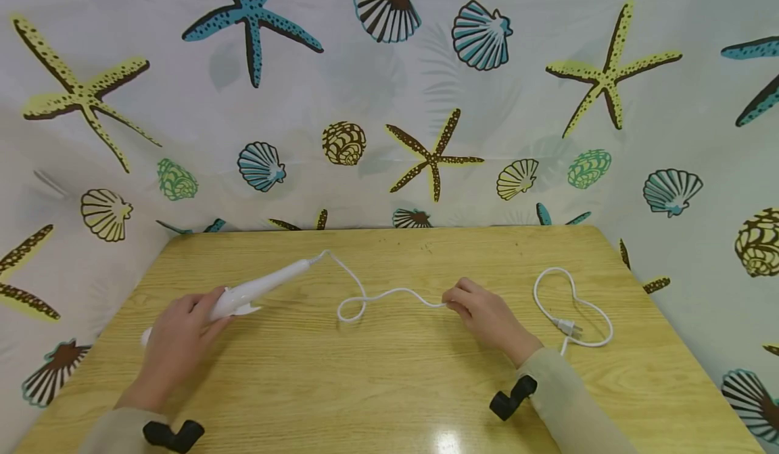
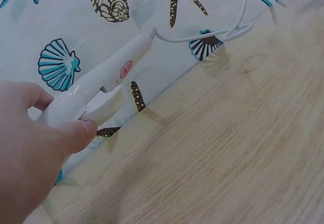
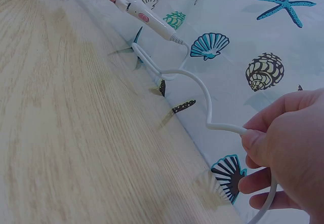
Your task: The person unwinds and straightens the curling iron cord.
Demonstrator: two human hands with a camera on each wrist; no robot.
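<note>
My left hand (image 1: 179, 335) grips a white curling iron (image 1: 270, 281) by its body, tilted with the cord end pointing up and right. The left wrist view shows a pink button (image 2: 126, 69) on the handle and a clamp lever (image 2: 106, 107) beside my thumb. From the handle's end runs a white cord (image 1: 389, 293) with a small loop midway. My right hand (image 1: 487, 315) pinches that cord between thumb and forefinger; the other fingers curl loosely, and more cord trails below them in the right wrist view. The iron's far end is mostly hidden by my left hand.
To the right of my right hand, the cord's two-prong plug (image 1: 567, 327) lies on the wooden table (image 1: 377, 386) inside a loose curve of cord. A white curtain (image 1: 365, 82) printed with starfish and shells stands along the table's back and sides.
</note>
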